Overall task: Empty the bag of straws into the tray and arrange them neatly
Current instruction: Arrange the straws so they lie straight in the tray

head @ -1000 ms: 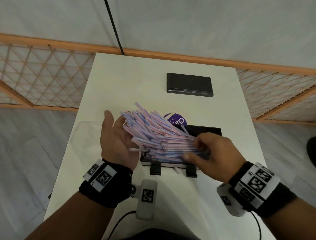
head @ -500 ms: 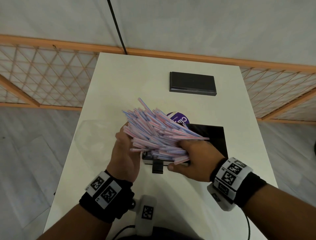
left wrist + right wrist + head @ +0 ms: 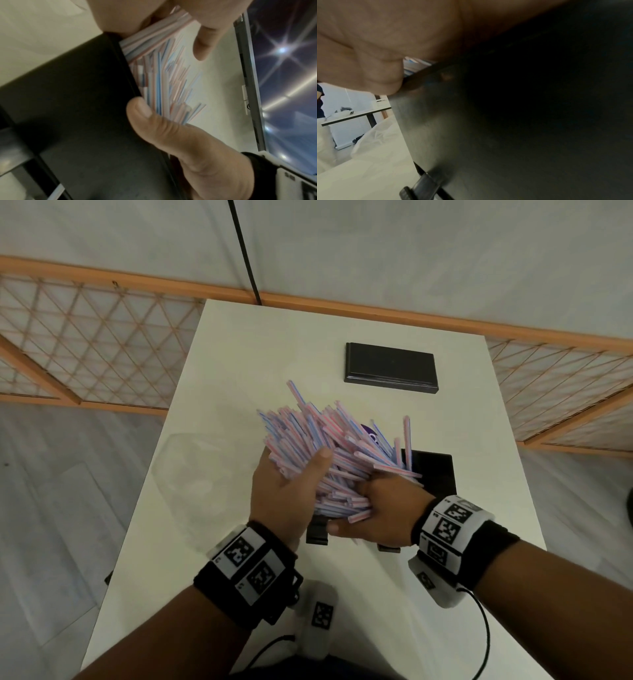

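Note:
A thick bundle of pink-and-blue striped straws (image 3: 318,446) fans out up and to the left above the black tray (image 3: 436,474). My left hand (image 3: 298,470) holds the bundle from the left, thumb lying over the top. My right hand (image 3: 363,508) grips the near ends from the right. In the left wrist view the straws (image 3: 163,81) sit between the left fingers (image 3: 205,33) and the right thumb (image 3: 142,112), beside the tray (image 3: 68,108). The right wrist view shows my palm, a sliver of straws (image 3: 416,65) and the tray wall (image 3: 488,128).
The empty clear bag (image 3: 191,474) lies on the white table (image 3: 239,354) to the left. Its purple label (image 3: 369,432) peeks out behind the straws. A flat black box (image 3: 390,368) sits at the far side. A wooden lattice rail (image 3: 85,344) runs behind the table.
My left hand went from open beside the straws to closed around them. The right hand slid left to the near ends. The bundle tightened and now points farther away from me.

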